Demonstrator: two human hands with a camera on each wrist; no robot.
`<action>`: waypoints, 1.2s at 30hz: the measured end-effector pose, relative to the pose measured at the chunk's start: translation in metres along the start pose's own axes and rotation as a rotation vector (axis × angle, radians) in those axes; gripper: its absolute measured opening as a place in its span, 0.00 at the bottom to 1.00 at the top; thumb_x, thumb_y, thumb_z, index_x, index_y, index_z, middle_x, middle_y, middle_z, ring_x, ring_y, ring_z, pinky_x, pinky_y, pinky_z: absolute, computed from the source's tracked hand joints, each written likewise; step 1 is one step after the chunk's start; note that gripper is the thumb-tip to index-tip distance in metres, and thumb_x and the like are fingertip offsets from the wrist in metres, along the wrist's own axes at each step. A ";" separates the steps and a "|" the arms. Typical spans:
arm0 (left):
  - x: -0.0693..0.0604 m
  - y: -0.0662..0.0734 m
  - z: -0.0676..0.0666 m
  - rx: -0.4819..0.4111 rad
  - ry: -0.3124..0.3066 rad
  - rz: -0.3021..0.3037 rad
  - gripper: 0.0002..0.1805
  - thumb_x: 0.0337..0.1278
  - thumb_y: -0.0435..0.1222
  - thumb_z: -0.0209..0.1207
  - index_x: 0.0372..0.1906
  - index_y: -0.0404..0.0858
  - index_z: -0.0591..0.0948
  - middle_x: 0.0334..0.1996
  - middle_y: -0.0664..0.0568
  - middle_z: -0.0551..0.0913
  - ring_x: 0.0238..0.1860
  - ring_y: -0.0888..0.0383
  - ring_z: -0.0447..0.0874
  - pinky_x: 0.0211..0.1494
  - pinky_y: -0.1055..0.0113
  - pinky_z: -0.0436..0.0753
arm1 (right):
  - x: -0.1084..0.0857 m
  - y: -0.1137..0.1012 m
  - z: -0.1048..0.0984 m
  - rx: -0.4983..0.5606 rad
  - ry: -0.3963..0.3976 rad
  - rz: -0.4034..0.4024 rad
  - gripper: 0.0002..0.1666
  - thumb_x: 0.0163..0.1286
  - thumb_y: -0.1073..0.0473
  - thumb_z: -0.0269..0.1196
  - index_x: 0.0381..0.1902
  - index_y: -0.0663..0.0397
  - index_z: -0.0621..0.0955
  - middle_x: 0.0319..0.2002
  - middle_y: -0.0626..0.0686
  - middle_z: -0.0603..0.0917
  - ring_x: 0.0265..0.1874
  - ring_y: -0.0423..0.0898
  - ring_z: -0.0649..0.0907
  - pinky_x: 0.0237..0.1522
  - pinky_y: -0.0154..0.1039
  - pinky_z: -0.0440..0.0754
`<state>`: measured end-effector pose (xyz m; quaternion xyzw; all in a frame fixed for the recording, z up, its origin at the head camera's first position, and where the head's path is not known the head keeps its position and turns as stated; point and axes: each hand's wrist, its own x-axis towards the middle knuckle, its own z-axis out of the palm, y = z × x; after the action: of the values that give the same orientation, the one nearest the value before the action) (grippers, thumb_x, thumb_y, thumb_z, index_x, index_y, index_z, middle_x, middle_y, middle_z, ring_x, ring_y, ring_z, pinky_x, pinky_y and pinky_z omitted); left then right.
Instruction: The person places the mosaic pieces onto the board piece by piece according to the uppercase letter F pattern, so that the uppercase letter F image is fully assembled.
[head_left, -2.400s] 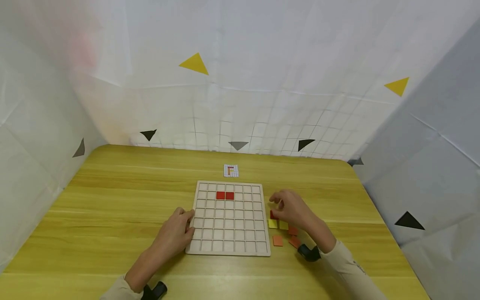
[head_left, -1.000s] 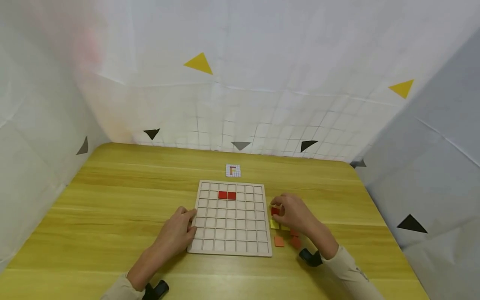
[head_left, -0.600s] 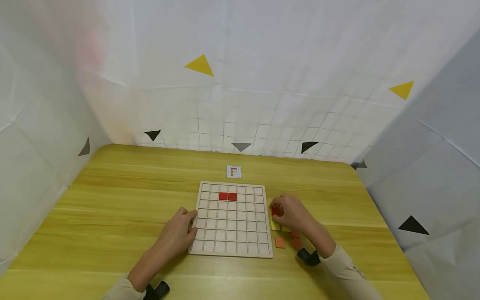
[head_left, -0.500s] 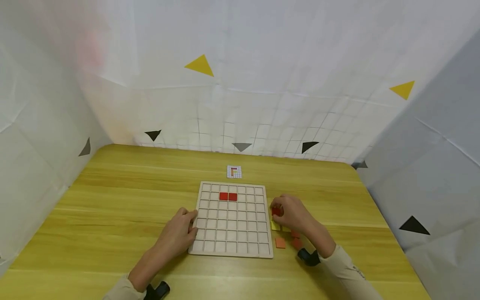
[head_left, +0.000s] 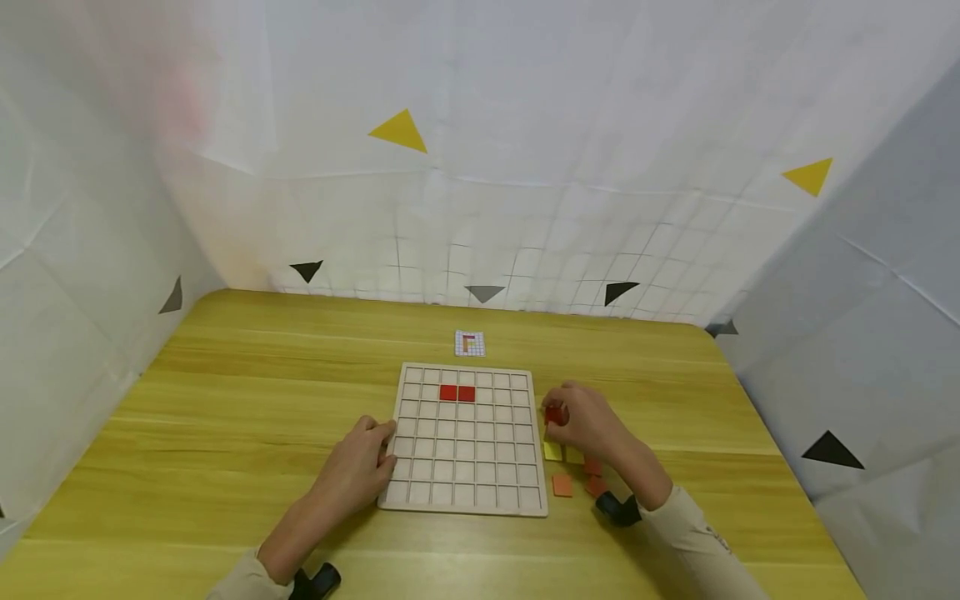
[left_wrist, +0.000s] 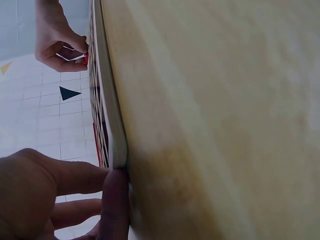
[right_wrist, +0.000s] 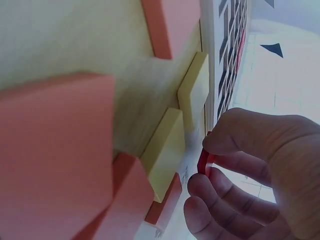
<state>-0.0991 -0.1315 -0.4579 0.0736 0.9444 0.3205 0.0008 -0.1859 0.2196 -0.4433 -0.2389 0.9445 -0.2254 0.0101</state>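
The pale gridded board (head_left: 474, 450) lies on the table with two red tiles (head_left: 457, 393) side by side in its second row from the far edge. My left hand (head_left: 350, 467) rests against the board's left edge; in the left wrist view its fingers (left_wrist: 116, 200) touch the rim. Just right of the board, my right hand (head_left: 588, 422) pinches a red tile (head_left: 555, 415) between thumb and fingertips, and the right wrist view shows this red tile (right_wrist: 204, 162) edge-on. Two yellow tiles (right_wrist: 165, 152) and several orange tiles (right_wrist: 172, 25) lie close to that hand.
A small card (head_left: 470, 343) printed with a coloured grid pattern lies beyond the board's far edge. White sheets (head_left: 525, 150) with yellow and dark triangles stand around the wooden table (head_left: 247, 400) at the back and sides.
My right hand has closed its fingertips on the red tile beside the board and raised it slightly. My left hand has stayed at the board's left edge.
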 end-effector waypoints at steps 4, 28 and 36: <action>0.000 0.000 0.000 0.000 0.002 -0.002 0.25 0.55 0.27 0.66 0.60 0.27 0.79 0.34 0.49 0.71 0.27 0.59 0.67 0.26 0.68 0.67 | 0.000 0.000 0.000 -0.007 0.016 -0.025 0.14 0.53 0.66 0.71 0.40 0.57 0.87 0.30 0.49 0.77 0.25 0.41 0.73 0.27 0.37 0.74; -0.001 0.002 -0.001 0.001 -0.007 -0.008 0.26 0.56 0.27 0.66 0.61 0.27 0.79 0.36 0.49 0.71 0.28 0.59 0.67 0.26 0.67 0.68 | 0.015 -0.019 -0.001 0.009 -0.008 -0.053 0.14 0.57 0.65 0.69 0.42 0.59 0.88 0.33 0.47 0.77 0.26 0.41 0.74 0.28 0.37 0.74; -0.001 0.002 -0.001 0.006 -0.002 -0.008 0.25 0.56 0.27 0.66 0.61 0.28 0.79 0.35 0.49 0.70 0.27 0.59 0.67 0.25 0.68 0.67 | 0.019 -0.024 -0.002 -0.007 0.008 -0.104 0.12 0.58 0.65 0.72 0.41 0.59 0.88 0.31 0.48 0.77 0.26 0.39 0.74 0.28 0.35 0.75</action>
<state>-0.0975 -0.1307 -0.4559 0.0703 0.9456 0.3175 0.0029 -0.1926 0.1930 -0.4293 -0.2868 0.9316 -0.2233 -0.0060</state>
